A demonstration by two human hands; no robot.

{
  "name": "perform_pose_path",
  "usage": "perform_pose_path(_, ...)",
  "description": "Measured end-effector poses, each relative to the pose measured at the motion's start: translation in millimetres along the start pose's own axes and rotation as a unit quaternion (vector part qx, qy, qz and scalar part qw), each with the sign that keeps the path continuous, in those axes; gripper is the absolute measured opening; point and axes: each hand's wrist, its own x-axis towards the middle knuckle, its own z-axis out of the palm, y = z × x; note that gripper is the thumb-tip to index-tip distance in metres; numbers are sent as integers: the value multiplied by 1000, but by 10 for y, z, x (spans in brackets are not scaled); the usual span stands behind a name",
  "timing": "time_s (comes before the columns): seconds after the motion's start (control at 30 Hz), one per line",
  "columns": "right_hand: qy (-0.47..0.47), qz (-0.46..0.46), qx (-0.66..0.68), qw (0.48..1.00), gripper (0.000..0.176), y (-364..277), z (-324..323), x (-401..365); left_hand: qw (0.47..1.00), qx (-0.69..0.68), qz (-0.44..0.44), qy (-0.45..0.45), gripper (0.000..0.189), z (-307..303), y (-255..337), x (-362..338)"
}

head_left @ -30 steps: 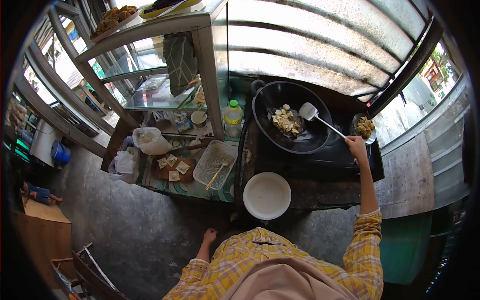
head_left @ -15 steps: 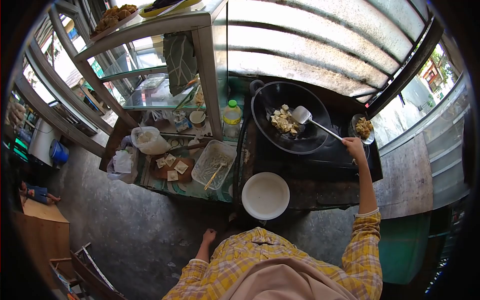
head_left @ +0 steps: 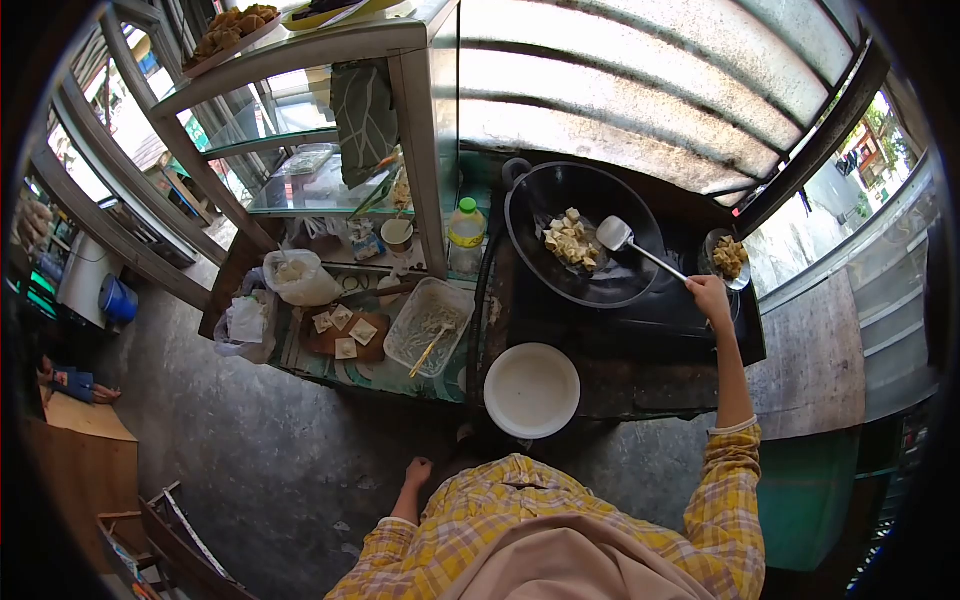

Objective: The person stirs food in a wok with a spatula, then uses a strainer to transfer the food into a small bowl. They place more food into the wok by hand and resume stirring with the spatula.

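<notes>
In the head view, my right hand (head_left: 709, 297) is wrapped around the handle end of a metal wok spatula (head_left: 650, 256). The spatula's wide blade lies inside a black wok (head_left: 629, 281), just right of a heap of pale cut pieces (head_left: 570, 243) being fried. My left hand (head_left: 420, 469) hangs low by my side over the floor, its fingers curled closed with nothing visible in them. A white bowl (head_left: 532, 392) stands at the counter's front edge, between me and the wok.
Right of the wok, a metal strainer holds browned pieces (head_left: 729, 257). Left lie a plastic tub (head_left: 430, 328) with a yellow-handled utensil, a board (head_left: 318, 345) with flat squares, a green-capped bottle (head_left: 466, 228) and plastic bags (head_left: 300, 278). A glass cabinet (head_left: 412, 150) rises behind. Another person's legs (head_left: 85, 385) show far left.
The spatula blade has shifted slightly right, away from the pale pieces, which now sit more tightly heaped. My left hand stays where it was.
</notes>
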Motion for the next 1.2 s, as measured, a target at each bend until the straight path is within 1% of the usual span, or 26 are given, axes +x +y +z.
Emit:
perform_pose_path(0.03,1,-10,-14,1000,23,13,14,1,1000,3,-1,0,39,0,5,-1)
perform_pose_path(0.1,-32,52,35,998,23,25,53,23,1000,7,-5,2,39,-1,17,0)
perform_pose_path(0.2,-26,78,78,994,23,-43,-8,7,1000,2,-2,2,38,-10,38,-3)
perform_pose_path(0.3,10,-14,-46,999,23,-37,3,-34,1000,-9,-14,0,38,-21,84,-19)
perform_pose_path(0.4,-29,4,-23,999,24,-81,226,-51,1000,0,-14,-1,37,-13,110,-26)
perform_pose_path(0.5,-46,-15,34,998,25,-490,307,-244,999,34,-14,-7,36,-33,184,-58)
perform_pose_path(0.53,-39,-27,35,998,26,-583,263,-277,999,30,-11,-1,36,-31,193,-51)
perform_pose_path(0.63,-34,-16,27,999,25,-782,-85,-327,1000,19,-4,6,35,6,200,-18)
perform_pose_path(0.77,-7,-7,-26,1000,25,-553,-461,-269,1000,7,0,9,35,12,236,-7)
perform_pose_path(0.83,-32,-14,-59,998,24,-207,-416,-219,1000,2,-3,8,35,1,272,-18)
perform_pose_path(0.87,-45,-18,-76,996,23,-161,-367,-234,1000,-2,-9,6,35,7,267,-26)
perform_pose_path(0.9,-73,24,-58,995,22,-121,-268,-248,1000,-5,-14,3,35,14,258,-35)
perform_pose_path(0.97,-111,101,45,988,28,-102,34,-230,999,-4,-39,-9,35,-15,285,-88)
perform_pose_path(1.0,-107,98,61,988,28,-109,134,-228,999,0,-50,-16,35,-37,306,-107)
perform_pose_path(1.07,-98,89,98,986,28,-382,317,-201,999,29,-31,-12,35,-57,283,-91)
perform_pose_path(1.1,-65,50,77,994,28,-479,331,-181,999,43,-21,-9,36,-72,257,-81)
perform_pose_path(1.17,3,-26,34,999,27,-677,213,-171,999,30,-20,-6,37,-56,181,6)
perform_pose_path(1.2,10,-8,-2,1000,27,-777,94,-164,1000,23,-19,-4,37,-39,151,53)
